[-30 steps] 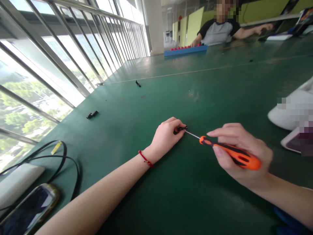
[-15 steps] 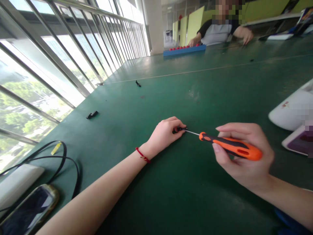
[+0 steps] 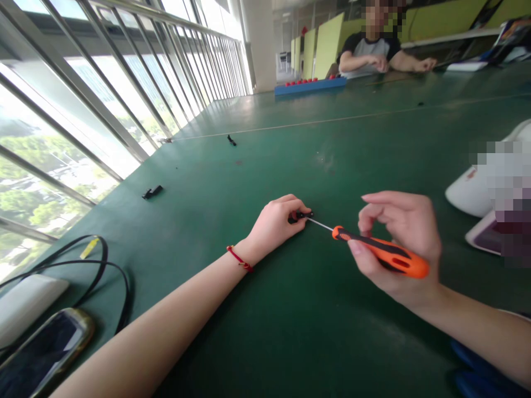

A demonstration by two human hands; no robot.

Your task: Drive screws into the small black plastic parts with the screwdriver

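Observation:
My left hand [image 3: 274, 224], with a red cord on its wrist, pinches a small black part [image 3: 306, 214] against the green table [image 3: 257, 326]. Most of that part is hidden by the fingers. In my right hand [image 3: 418, 226] lies an orange-and-black screwdriver [image 3: 379, 252], its handle resting between thumb and palm while the index and other fingers are lifted off it. The thin metal shaft points left, and its tip meets the black part at my left fingertips. Whether the tip sits in a screw is too small to tell.
Two loose black pieces lie farther off, one [image 3: 152, 192] at left and one [image 3: 231, 140] beyond. A phone [image 3: 45, 342], a white box [image 3: 31, 304] and a black cable [image 3: 128, 293] occupy the near left. White objects stand at right. Across the table a person sits near a blue rack [image 3: 311, 87].
My right fingers have opened away from the screwdriver handle, which stays against thumb and palm. My left hand keeps its pinch. The person opposite has drawn a hand back from the blue rack.

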